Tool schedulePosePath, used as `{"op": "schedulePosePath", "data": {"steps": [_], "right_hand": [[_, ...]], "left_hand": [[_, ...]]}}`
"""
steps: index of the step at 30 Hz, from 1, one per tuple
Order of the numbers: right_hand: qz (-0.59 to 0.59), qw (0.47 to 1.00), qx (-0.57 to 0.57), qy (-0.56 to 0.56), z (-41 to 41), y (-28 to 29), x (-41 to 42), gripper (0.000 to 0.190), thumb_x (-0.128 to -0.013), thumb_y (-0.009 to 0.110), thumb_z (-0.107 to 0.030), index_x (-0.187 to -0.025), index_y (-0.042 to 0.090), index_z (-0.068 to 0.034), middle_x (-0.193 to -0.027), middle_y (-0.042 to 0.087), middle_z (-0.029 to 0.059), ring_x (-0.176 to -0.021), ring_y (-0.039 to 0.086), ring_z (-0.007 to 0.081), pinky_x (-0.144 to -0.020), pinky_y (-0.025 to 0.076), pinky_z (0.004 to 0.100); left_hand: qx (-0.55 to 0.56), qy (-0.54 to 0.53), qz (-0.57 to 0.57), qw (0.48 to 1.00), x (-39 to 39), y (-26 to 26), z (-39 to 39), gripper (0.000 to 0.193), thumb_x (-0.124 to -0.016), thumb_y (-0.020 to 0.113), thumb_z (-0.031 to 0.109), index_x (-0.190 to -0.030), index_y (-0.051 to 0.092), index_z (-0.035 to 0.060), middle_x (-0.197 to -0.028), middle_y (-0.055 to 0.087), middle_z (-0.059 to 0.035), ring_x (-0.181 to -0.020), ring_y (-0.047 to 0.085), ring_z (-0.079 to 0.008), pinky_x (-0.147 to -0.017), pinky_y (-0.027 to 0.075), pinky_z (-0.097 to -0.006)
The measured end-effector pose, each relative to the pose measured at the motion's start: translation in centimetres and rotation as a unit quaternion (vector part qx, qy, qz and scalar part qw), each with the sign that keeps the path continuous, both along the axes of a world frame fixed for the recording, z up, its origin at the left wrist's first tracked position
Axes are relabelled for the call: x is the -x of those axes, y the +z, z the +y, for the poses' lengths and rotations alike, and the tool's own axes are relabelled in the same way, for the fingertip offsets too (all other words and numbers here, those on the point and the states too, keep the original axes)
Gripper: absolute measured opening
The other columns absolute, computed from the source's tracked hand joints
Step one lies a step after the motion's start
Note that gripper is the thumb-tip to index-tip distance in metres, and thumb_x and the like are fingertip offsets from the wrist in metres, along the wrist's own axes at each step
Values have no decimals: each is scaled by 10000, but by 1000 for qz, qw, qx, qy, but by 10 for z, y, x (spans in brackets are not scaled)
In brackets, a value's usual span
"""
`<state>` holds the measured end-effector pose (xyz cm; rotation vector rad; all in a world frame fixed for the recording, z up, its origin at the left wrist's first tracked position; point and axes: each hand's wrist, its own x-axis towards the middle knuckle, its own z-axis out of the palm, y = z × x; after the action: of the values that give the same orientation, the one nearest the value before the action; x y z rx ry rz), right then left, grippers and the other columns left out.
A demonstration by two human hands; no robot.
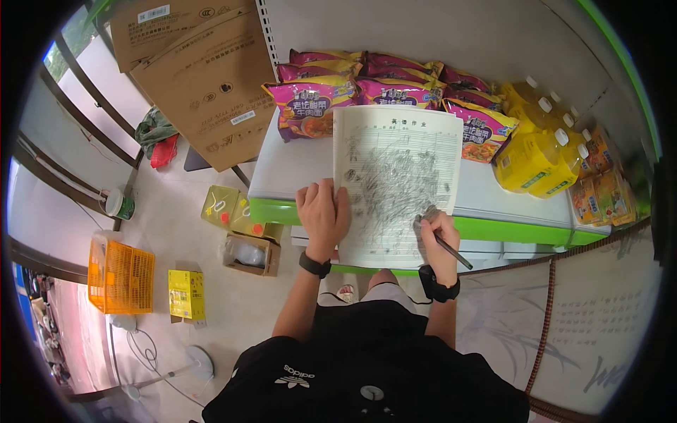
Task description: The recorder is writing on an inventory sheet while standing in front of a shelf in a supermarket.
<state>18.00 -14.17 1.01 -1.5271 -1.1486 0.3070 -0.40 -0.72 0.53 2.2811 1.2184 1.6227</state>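
An exercise book (394, 185) with ruled lines lies on a white shelf (296, 169), its lower edge reaching past the green front rim. Dense grey scribbles cover much of the page. My right hand (440, 240) grips a dark pencil or pen (454, 251); its tip is hidden by my fingers near the page's lower right. At the left edge of the book rests my left hand (322, 214), with the fingers lying close together and no object visible in them. Both wrists wear black bands.
Behind the book stand purple instant-noodle packets (317, 106), with yellow drink bottles (545, 153) to their right. Flattened cardboard boxes (211, 90) lean at the upper left. On the floor are an orange crate (121, 275), a yellow box (186, 295), oil jugs (219, 206) and a fan base (200, 362).
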Motion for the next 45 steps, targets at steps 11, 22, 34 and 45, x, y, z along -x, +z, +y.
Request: {"op": "schedulePosePath", "data": {"steps": [11,22,34,45], "right_hand": [[-10,1000,-20,-3,1,-3,0,264,-803,632,61,-696,403,-16,-677,441,56,-694,380,194,-635,358,309],[25,998,-56,-20,3,-7,2,270,-786,611,87,-707,373,-14,-679,412,64,-709,379,195,-648,352,300],[11,997,-67,-33,3,-11,1,268,-769,608,86,-686,376,-20,-673,424,64,-684,403,200,-638,369,310],[4,999,-39,-19,-2,-7,0,277,-804,654,46,-687,414,-27,-643,408,44,-689,385,174,-606,348,296]], "left_hand": [[-16,17,10,1000,0,-3,2,60,-856,593,85,-828,555,49,-632,471,-36,-607,461,-244,-708,342,-361],[-8,16,9,1000,-2,-3,1,57,-867,584,92,-841,552,53,-635,460,-48,-618,457,-249,-703,336,-370],[-7,23,8,1000,-6,-1,2,79,-879,579,109,-828,545,59,-621,457,-35,-608,461,-235,-719,343,-362],[14,24,24,999,-2,-4,1,79,-855,612,132,-828,564,75,-616,467,-23,-635,472,-238,-745,354,-371]]}}
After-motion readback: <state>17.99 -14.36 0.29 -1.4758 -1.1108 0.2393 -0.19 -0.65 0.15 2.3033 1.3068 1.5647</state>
